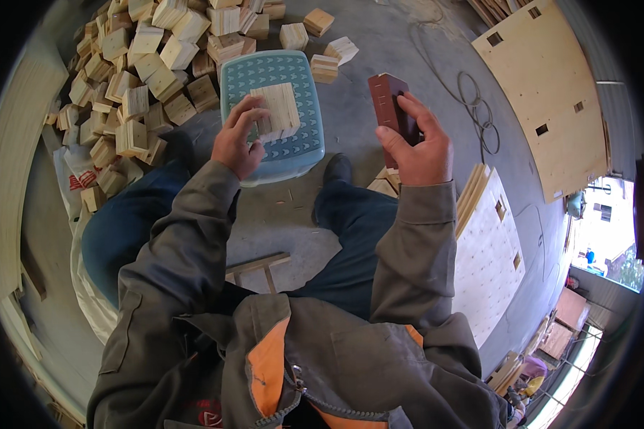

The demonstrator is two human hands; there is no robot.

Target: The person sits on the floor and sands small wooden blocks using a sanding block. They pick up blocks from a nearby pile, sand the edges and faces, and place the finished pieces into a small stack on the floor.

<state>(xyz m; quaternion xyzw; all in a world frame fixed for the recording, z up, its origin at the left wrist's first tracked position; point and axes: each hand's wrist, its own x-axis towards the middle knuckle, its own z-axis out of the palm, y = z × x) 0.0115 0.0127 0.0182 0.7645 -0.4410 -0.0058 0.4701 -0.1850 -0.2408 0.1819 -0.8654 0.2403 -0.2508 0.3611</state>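
Observation:
My right hand (pixel 423 146) grips a reddish-brown rectangular block (pixel 388 96), raised to the right of a blue-green plastic stool (pixel 309 146). The thumb is on its near side and the fingers are along its right side. On the stool's studded top lies a square, pale block of layered wood (pixel 279 107). My left hand (pixel 240 143) is at that wooden block's left edge, its fingers bent and spread apart from the thumb. The fingertips overlap the block's edge; whether they press on it I cannot tell.
A large heap of similar wooden blocks (pixel 147 68) fills the floor at the far left, with several loose ones beyond the stool. Plywood sheets with square holes (pixel 544 93) lean at the right, and another board (pixel 490 250) stands nearer. A cable (pixel 472 107) coils on the floor.

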